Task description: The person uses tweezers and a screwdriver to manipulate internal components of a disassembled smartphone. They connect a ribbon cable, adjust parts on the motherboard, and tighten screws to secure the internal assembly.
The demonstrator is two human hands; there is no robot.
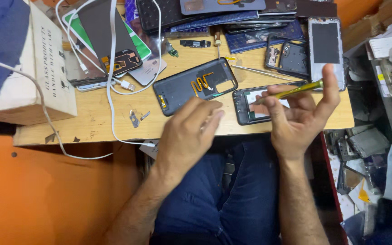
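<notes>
— What was that yellow-handled screwdriver (296, 90) doing?
— It lay slanted across raised fingers, tip pointing left.
— And beneath it?
— An opened dark phone frame (255, 106) lay flat at the table's edge.

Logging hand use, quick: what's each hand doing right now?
Left hand: loosely curled, holds nothing visible.
Right hand: holding a yellow-handled tool in its fingers.

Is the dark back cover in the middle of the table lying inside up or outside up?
Inside up. The back cover lies flat on the wooden table, showing its inner face with an orange flex strip and a camera cutout.
</notes>
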